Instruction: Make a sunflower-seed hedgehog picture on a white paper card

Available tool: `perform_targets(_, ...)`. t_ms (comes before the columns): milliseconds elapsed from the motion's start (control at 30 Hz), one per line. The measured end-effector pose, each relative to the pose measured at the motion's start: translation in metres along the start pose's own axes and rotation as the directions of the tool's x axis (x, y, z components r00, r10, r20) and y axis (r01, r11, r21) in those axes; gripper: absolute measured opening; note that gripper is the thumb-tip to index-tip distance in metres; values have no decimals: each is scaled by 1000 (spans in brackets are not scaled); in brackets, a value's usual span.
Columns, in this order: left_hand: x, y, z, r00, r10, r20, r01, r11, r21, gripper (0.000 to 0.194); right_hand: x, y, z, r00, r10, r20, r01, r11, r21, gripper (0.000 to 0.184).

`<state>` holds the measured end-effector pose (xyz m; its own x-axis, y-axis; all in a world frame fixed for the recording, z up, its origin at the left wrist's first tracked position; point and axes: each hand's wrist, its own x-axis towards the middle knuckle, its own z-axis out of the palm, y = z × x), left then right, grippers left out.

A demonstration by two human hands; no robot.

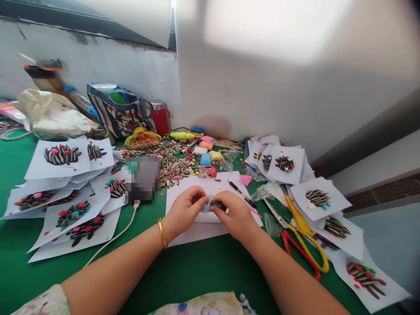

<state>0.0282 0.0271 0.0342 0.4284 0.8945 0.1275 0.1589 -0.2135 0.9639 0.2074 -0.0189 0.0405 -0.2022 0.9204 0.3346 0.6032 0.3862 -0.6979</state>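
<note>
My left hand [186,207] and my right hand [233,213] meet over a white sheet of paper [210,186] on the green table [183,267]. Both hands pinch a small dark and pale-blue lump [211,204] between their fingertips. What the lump is made of I cannot tell for sure; it looks like clay with seeds. A gold bangle [162,233] sits on my left wrist.
A heap of sunflower seeds [173,159] and coloured clay pieces [207,153] lie behind the paper. Seed pictures on white sheets [62,155] spread left and right [285,164]. Scissors [305,245] lie at the right. Bags [114,109] and a red flask [160,118] stand by the wall.
</note>
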Motion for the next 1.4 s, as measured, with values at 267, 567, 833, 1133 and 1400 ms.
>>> perform_targets(267,-3,-7,-1,990,108,-88,-99,989,108,13,-2,10,4,968,230,103,-252,889,382,17)
perform_targets(567,-5,-2,-4,933,360,13,-354,908,224,16,3,10,0,952,306,28,-290,864,412,13)
perform_targets(833,-5,-1,-4,949,308,72,-313,880,358,15,2,8,2,957,261,125,-289,848,444,8)
perform_targets(1133,-4,-1,-5,906,423,34,-413,861,298,4,2,8,1,953,267,141,-301,816,493,9)
perform_targets(1400,-5,-3,-4,853,515,81,-504,776,380,14,2,6,-1,931,307,195,-362,730,580,23)
